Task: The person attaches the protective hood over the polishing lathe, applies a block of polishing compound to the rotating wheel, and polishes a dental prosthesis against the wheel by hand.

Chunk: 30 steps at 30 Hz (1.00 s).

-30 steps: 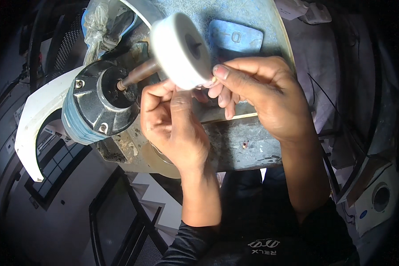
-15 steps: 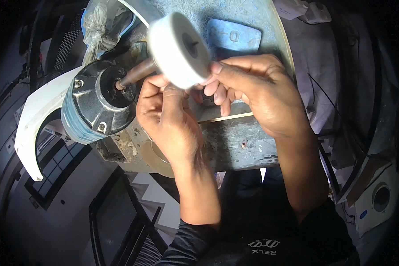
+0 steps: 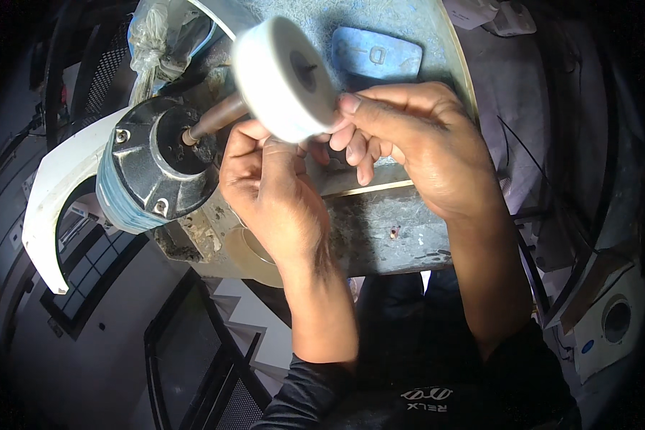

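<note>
A white polishing wheel (image 3: 261,82) with a dark hub sits on a brown shaft (image 3: 221,120) that comes out of a black and blue motor (image 3: 140,172). Its blurred edge suggests that it is spinning. My left hand (image 3: 276,186) is closed just under the wheel's lower edge, thumb against the curled fingers. From the right, my right hand (image 3: 433,147) pinches at the wheel's lower right rim, thumb on top and fingers bent beneath. Whatever the two hands grip between them is hidden by the wheel and fingers.
Behind the wheel, a blue rectangular block (image 3: 376,55) lies in a dusty blue tray (image 3: 301,11). A clear plastic bag (image 3: 150,54) hangs at the upper left. A white curved guard (image 3: 50,186) surrounds the motor's left side. The worn bench edge (image 3: 387,236) runs below my hands.
The wheel, motor and blue block appear shifted slightly left and up in the picture. Both hands keep nearly the same grip and place at the wheel's lower edge.
</note>
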Motion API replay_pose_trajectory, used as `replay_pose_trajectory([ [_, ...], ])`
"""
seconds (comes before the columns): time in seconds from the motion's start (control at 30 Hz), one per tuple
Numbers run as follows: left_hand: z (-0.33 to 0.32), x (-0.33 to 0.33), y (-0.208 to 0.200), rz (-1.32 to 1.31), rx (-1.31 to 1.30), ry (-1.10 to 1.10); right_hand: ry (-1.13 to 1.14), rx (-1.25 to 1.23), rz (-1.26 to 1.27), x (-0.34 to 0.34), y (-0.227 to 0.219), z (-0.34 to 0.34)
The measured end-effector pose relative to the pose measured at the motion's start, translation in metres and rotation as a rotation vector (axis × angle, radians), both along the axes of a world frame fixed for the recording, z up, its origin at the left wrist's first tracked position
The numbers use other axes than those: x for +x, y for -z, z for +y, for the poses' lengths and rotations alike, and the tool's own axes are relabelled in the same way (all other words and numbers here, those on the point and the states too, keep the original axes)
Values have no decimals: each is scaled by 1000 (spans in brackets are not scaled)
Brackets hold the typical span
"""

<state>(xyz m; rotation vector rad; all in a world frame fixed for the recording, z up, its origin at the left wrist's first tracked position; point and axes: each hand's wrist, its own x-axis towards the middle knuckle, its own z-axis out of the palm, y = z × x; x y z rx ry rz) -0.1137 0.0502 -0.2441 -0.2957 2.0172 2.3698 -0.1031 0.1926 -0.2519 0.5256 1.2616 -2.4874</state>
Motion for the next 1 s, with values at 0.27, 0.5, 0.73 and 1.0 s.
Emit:
replay_pose_trajectory([
  [0.27,4,1,-2,-33,8,-31,46,-38,17,1,3,-1],
  [0.5,3,9,-1,87,41,-31,-6,50,88,4,-2,2],
  [0.73,1,0,3,-18,38,-46,52,-4,29,-1,6,-2],
  [1.0,8,4,-2,53,43,-57,-17,87,74,3,3,0],
])
